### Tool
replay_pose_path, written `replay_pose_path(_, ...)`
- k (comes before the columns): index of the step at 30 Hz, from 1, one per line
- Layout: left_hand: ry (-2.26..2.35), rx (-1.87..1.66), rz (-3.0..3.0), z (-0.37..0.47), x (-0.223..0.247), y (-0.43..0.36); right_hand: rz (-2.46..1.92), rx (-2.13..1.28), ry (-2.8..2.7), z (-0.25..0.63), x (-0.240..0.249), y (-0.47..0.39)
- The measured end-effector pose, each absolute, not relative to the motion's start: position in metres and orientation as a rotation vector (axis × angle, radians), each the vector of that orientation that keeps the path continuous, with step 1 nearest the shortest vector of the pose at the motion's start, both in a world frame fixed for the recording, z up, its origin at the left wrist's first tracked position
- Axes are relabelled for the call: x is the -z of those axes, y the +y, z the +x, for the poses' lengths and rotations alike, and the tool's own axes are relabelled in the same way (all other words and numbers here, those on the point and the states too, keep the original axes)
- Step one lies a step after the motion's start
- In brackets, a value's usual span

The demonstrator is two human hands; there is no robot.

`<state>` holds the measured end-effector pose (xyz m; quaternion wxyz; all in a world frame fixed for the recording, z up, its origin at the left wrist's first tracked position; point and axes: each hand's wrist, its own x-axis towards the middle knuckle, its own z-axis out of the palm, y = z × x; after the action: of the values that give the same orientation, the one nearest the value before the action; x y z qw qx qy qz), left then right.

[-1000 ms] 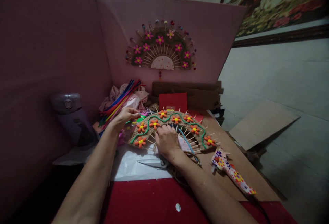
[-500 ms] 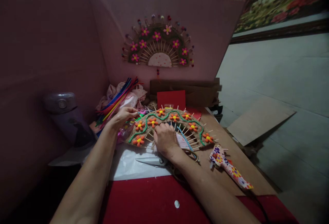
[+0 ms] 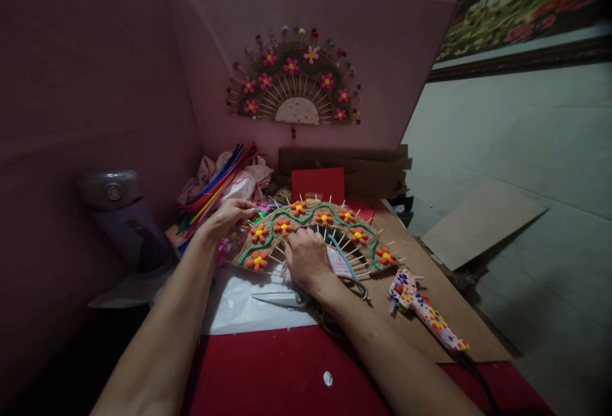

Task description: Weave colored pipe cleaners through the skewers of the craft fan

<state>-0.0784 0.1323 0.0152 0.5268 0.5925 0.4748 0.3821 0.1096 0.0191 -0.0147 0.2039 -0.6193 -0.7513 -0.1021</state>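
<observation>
A half-round decorative fan (image 3: 310, 217) wrapped in twine lies propped on the table, with orange flowers, a wavy green trim and thin wooden sticks jutting past its outer edge. My right hand (image 3: 306, 257) is closed over the fan's inner ribs; its fingertips are hidden behind the knuckles. At the fan's upper left edge, my left hand (image 3: 234, 214) has its fingertips pinched together near a stick end, and what they hold is too small to make out. Scissors (image 3: 282, 300) lie below the fan, partly covered by my right forearm. A light-blue strip (image 3: 343, 255) crosses the ribs.
A flower-patterned glue gun (image 3: 428, 311) with a cord rests on brown board at right. Coloured pipe cleaners (image 3: 220, 180) are heaped behind my left hand. A tumbler (image 3: 127, 222) stands at left. A similar fan with pink flowers (image 3: 292, 75) hangs on the pink panel.
</observation>
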Motion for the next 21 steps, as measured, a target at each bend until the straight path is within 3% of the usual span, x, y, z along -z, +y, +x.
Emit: replay_pose_path(21,1.149,-0.906,1.416,-0.0751,-0.0194,0.1317,-1.727,0.314,-2.101,0.1096,0.0163,0.0204)
